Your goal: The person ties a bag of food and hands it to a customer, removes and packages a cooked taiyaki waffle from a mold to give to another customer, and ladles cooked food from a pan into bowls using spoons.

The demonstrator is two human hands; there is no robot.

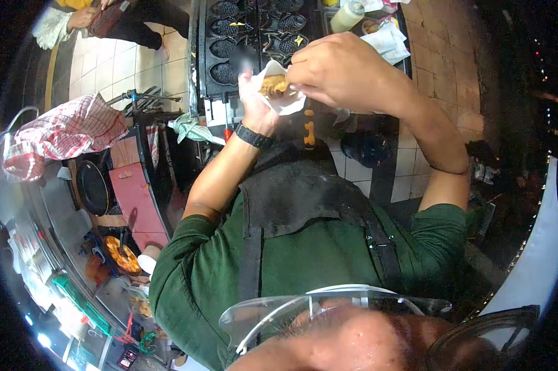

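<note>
In the head view my left hand (pixel 260 112), with a black watch at the wrist, is closed around a white paper wrapper (pixel 293 106). Inside the paper sits a golden-brown pastry (pixel 272 85), its shape partly hidden by the folds. My right hand (pixel 336 69) reaches in from the right, fingers pinched at the wrapper's right edge; its fingertips are partly hidden. Just beyond both hands is a black cast-iron griddle (pixel 228 47) with fish-shaped moulds. Yellow crumbs lie on some moulds.
Right of the griddle stand a squeeze bottle (pixel 348 17) and white papers (pixel 387 42). At left are a checked cloth (pixel 75 127), a red board (pixel 136 201), a black pan (pixel 93 187) and a bowl of orange food (pixel 122 255). Another person (pixel 149 28) stands at upper left.
</note>
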